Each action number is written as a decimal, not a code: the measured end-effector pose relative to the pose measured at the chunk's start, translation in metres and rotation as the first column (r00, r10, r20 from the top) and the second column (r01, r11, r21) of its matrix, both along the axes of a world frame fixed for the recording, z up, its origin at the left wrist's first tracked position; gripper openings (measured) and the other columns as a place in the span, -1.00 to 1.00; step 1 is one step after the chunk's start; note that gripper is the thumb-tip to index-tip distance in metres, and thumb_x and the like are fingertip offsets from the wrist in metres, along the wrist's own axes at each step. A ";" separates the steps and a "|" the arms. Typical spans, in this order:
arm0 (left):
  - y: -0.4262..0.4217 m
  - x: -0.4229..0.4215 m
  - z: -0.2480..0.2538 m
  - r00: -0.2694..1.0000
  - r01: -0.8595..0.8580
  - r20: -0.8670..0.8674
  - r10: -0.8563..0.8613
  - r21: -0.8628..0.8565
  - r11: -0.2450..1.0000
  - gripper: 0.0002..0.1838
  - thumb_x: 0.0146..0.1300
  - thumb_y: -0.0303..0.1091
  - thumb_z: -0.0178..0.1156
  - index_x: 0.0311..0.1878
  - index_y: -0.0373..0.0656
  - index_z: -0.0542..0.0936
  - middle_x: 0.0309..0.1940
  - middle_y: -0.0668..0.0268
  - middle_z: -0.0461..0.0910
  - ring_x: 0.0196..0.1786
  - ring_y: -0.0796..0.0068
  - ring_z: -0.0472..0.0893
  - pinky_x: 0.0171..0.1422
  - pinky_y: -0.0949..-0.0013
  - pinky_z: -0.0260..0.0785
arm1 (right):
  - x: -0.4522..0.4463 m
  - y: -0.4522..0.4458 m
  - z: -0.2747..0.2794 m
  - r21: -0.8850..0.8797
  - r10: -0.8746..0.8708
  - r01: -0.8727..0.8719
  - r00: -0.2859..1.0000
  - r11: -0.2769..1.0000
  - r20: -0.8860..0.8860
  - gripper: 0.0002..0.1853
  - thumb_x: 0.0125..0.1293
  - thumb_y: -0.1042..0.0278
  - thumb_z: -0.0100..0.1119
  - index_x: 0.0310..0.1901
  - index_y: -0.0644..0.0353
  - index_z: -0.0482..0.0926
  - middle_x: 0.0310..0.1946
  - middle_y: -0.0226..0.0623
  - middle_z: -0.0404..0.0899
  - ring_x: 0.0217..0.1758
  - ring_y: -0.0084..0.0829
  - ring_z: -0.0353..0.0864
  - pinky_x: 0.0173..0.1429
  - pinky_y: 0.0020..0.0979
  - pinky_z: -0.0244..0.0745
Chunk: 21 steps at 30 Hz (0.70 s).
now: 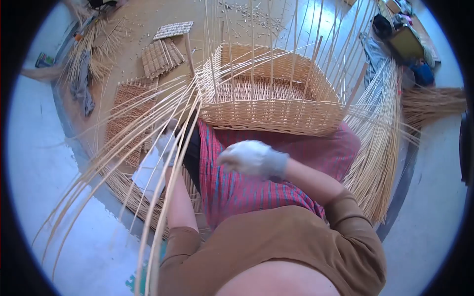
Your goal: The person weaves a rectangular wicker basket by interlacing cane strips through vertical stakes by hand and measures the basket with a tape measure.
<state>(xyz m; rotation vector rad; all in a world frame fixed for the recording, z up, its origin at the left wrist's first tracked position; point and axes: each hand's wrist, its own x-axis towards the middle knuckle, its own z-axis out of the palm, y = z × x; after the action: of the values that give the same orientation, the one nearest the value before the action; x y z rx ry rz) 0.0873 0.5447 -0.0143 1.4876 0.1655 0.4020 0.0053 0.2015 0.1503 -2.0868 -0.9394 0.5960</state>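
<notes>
A rectangular woven wicker basket [271, 116] rests on my lap, over a red and blue striped cloth [222, 192]. Long upright stakes rise from its sides. A bundle of loose wicker rods [148, 116] fans out from its left corner toward the lower left. My left hand [168, 143], in a whitish glove, is low beside my leg, partly behind these rods; its fingers are mostly hidden. Over the cloth, just below the basket's near wall, is my right hand [252, 158], in a white glove with a grey cuff. Its fingers look curled but are blurred.
Woven wicker panels [131, 113] lie on the floor at left, with smaller slatted pieces [160, 58] beyond. A large bundle of rods [377, 158] lies at right. A white sheet-like thing [148, 172] is near my left forearm. Offcuts [252, 15] litter the far floor.
</notes>
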 end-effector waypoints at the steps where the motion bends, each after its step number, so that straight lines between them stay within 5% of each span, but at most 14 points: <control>1: 0.002 -0.003 -0.001 1.000 -0.006 -0.017 0.006 -0.023 1.000 -0.44 0.28 -0.56 0.37 0.36 -0.23 0.52 0.02 0.12 0.72 0.00 0.32 0.73 0.36 0.22 0.54 | -0.002 0.027 -0.004 0.124 0.064 -0.080 0.990 0.989 0.128 -0.69 0.36 0.17 0.25 0.09 0.01 0.66 -0.11 -0.14 0.69 -0.01 -0.06 0.71 0.08 -0.10 0.62; 2: -0.005 -0.012 0.011 0.999 -0.022 -0.032 0.022 -0.001 1.000 -0.42 0.28 -0.55 0.37 0.37 -0.23 0.50 0.00 0.14 0.72 -0.01 0.34 0.73 0.37 0.22 0.52 | -0.001 0.055 0.001 0.061 0.145 -0.150 0.986 0.987 0.087 -0.67 0.40 0.17 0.23 0.14 0.02 0.62 0.01 -0.19 0.66 0.09 -0.06 0.66 0.16 -0.13 0.60; 4: -0.017 -0.032 0.035 0.998 -0.034 -0.054 0.038 0.068 0.997 -0.39 0.28 -0.55 0.38 0.40 -0.22 0.46 -0.04 0.17 0.72 -0.04 0.36 0.72 0.39 0.21 0.50 | -0.003 0.102 -0.003 0.452 -0.028 -0.091 0.968 0.887 0.249 -0.56 0.35 0.25 0.28 0.26 -0.01 0.56 0.16 -0.19 0.60 0.18 -0.07 0.61 0.23 -0.13 0.58; 6: -0.032 -0.047 0.063 0.999 -0.033 -0.023 0.038 0.166 0.985 -0.36 0.28 -0.54 0.39 0.42 -0.21 0.42 -0.09 0.20 0.72 -0.06 0.38 0.71 0.41 0.20 0.48 | 0.009 0.132 0.015 0.627 -0.160 -0.161 0.892 0.763 0.423 -0.51 0.28 0.25 0.32 0.25 0.04 0.56 0.16 -0.20 0.62 0.18 -0.08 0.62 0.31 -0.05 0.53; 9: -0.060 -0.057 0.108 0.997 0.027 0.066 -0.051 0.332 0.943 -0.31 0.27 -0.53 0.40 0.46 -0.21 0.37 -0.15 0.25 0.72 -0.10 0.41 0.70 0.45 0.19 0.44 | 0.007 0.150 -0.004 0.520 -0.025 -0.285 0.860 0.805 0.510 -0.59 0.23 0.23 0.32 0.13 0.04 0.62 0.03 -0.18 0.66 0.17 -0.11 0.63 0.30 -0.07 0.54; 11: -0.083 -0.051 0.142 0.978 0.086 0.131 -0.164 0.465 0.881 -0.27 0.27 -0.53 0.41 0.48 -0.20 0.33 -0.20 0.28 0.72 -0.13 0.43 0.69 0.47 0.18 0.42 | -0.001 0.152 -0.009 0.195 0.214 -0.359 0.826 0.913 0.522 -0.70 0.20 0.01 0.31 -0.18 0.01 0.74 -0.29 -0.24 0.71 -0.12 -0.14 0.74 -0.02 -0.10 0.62; 14: -0.110 -0.023 0.172 0.921 0.168 0.190 -0.339 0.593 0.788 -0.22 0.27 -0.52 0.42 0.52 -0.19 0.28 -0.27 0.33 0.72 -0.17 0.47 0.67 0.50 0.17 0.38 | -0.030 0.159 -0.044 0.320 0.033 -0.223 0.862 0.921 0.505 -0.72 0.18 -0.03 0.30 -0.42 0.00 0.70 -0.51 -0.28 0.66 -0.31 -0.16 0.74 -0.17 -0.11 0.59; 16: -0.116 0.003 0.153 0.836 0.225 0.351 -0.423 0.483 0.846 -0.16 0.33 -0.51 0.36 0.59 -0.17 0.14 -0.39 0.40 0.67 -0.24 0.52 0.65 0.57 0.11 0.30 | -0.034 0.125 -0.017 0.129 0.147 -0.228 0.880 0.965 0.451 -0.74 0.17 0.02 0.32 -0.48 0.00 0.64 -0.54 -0.24 0.65 -0.39 -0.15 0.71 -0.22 -0.12 0.54; 18: -0.092 0.021 0.141 0.890 0.323 0.287 -0.355 0.152 0.934 -0.34 0.49 -0.44 0.19 0.56 -0.21 0.17 -0.57 0.51 0.44 -0.42 0.62 0.53 0.54 0.08 0.34 | -0.037 0.084 -0.017 0.048 0.111 -0.135 0.934 0.990 0.340 -0.75 0.18 0.03 0.32 -0.47 0.01 0.63 -0.53 -0.25 0.65 -0.40 -0.12 0.70 -0.23 -0.12 0.54; 19: -0.088 0.029 0.141 0.914 0.257 0.294 -0.279 0.111 0.960 -0.50 0.57 -0.34 0.10 0.49 -0.20 0.30 -0.63 0.52 0.30 -0.52 0.71 0.38 0.38 0.14 0.48 | -0.026 0.049 -0.011 0.140 -0.013 -0.024 0.968 0.990 0.251 -0.77 0.20 0.08 0.32 -0.48 0.01 0.62 -0.53 -0.29 0.65 -0.41 -0.08 0.68 -0.24 -0.14 0.55; 20: -0.078 0.032 0.137 0.923 0.237 0.286 -0.257 0.103 0.966 -0.50 0.57 -0.34 0.10 0.49 -0.20 0.30 -0.63 0.52 0.30 -0.52 0.71 0.38 0.38 0.14 0.48 | -0.015 0.013 -0.019 0.517 -0.400 0.227 0.881 0.825 0.253 -0.82 0.23 0.15 0.29 -0.46 0.00 0.62 -0.52 -0.32 0.64 -0.43 -0.09 0.67 -0.25 -0.16 0.56; 21: -0.066 0.036 0.132 0.946 0.243 0.220 -0.238 0.007 0.970 -0.61 0.61 -0.32 0.02 0.39 -0.24 0.37 -0.64 0.53 0.29 -0.54 0.69 0.37 0.30 0.17 0.51 | 0.013 -0.014 -0.036 0.517 -0.546 0.454 0.837 0.725 0.031 -0.69 0.36 0.07 0.16 -0.46 0.06 0.59 -0.57 -0.34 0.57 -0.47 -0.18 0.62 -0.29 -0.22 0.54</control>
<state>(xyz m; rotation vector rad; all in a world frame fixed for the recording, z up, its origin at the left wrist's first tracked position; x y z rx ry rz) 0.1229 0.4788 0.1173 1.4121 -0.1864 0.3617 0.0182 0.1874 0.1142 -1.8178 -0.4950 -0.1264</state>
